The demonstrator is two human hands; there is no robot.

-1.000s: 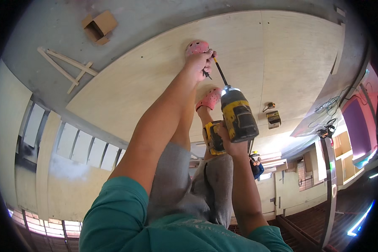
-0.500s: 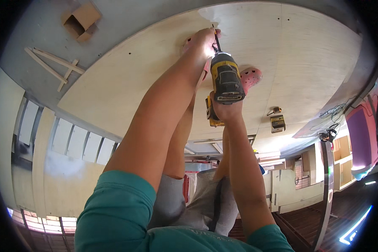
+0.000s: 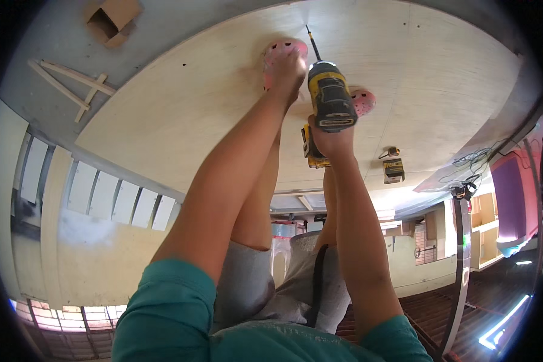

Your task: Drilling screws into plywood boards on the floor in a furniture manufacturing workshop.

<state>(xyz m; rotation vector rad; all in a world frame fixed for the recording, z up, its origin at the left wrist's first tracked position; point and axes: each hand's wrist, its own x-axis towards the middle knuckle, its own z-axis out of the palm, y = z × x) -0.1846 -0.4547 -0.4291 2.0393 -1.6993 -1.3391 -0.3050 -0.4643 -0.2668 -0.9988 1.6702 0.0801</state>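
Observation:
My right hand (image 3: 333, 140) is wrapped round the handle of a yellow and black cordless drill driver (image 3: 332, 96). Its long bit (image 3: 313, 43) points away from me, the tip at the pale plywood sheet (image 3: 223, 114) near the far edge; whether it sits on a screw is too small to tell. To the left of the driver, my left hand (image 3: 290, 71) is closed, its fingers curled and mostly hidden. Just behind it is a pink clog (image 3: 276, 55) on my foot. The other pink clog (image 3: 363, 104) stands on the sheet right of the driver.
A yellow tape measure (image 3: 393, 151) and a yellow and black battery (image 3: 394, 171) lie on the sheet at right. An open cardboard box (image 3: 112, 22) and thin wood strips (image 3: 66, 81) are at far left. Cables (image 3: 478, 158) trail at the right, near a metal post (image 3: 461, 259).
My left hand has come away from the driver's bit and moved slightly nearer me. The driver has shifted a little right and farther away, and its full bit now shows.

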